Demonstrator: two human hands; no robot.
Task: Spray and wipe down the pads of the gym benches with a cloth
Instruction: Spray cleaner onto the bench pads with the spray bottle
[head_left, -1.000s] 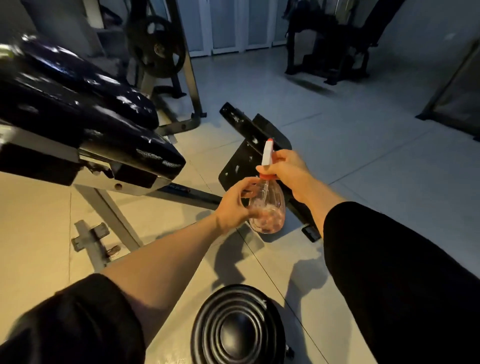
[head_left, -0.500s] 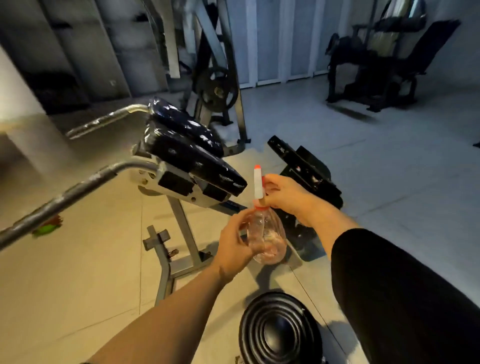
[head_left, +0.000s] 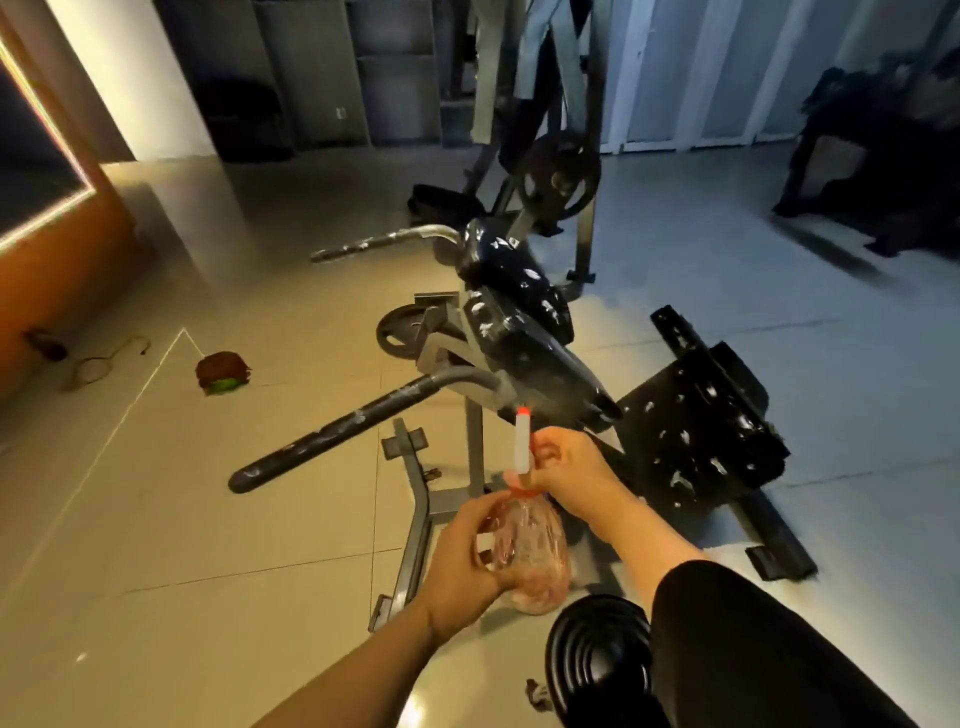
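My left hand (head_left: 467, 566) grips the spray bottle (head_left: 524, 556) body for support; my right hand (head_left: 566, 475) pinches its trigger, nozzle aimed at the bench pads (head_left: 524, 332) at 12 o'clock.

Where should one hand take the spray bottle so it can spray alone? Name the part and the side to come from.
Take the spray bottle at the narrow neck under its white head, coming from the right, as the right hand does. The round clear body is wide enough that the left hand must cup it from the left, while the neck probably fits one hand and keeps a finger near the trigger.
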